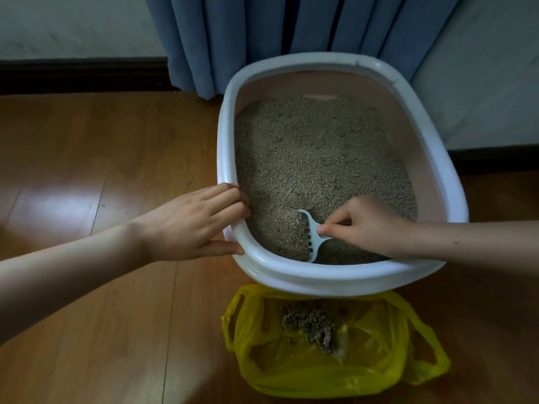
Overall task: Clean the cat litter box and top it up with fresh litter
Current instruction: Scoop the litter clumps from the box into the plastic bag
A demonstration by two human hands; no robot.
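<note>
The litter box point(291, 275) sits on the floor point(87, 287) by the curtain point(291, 24). A yellow bag point(364, 374) lies touching its near side. The left hand point(186, 223) grips its rim, fingers curled over. The right hand point(364, 225) pinches the scoop point(312, 237), full of litter.

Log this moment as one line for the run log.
stage: scooping | left hand: holds litter box rim | right hand: grips scoop, loaded | yellow bag: holds clumps
</note>
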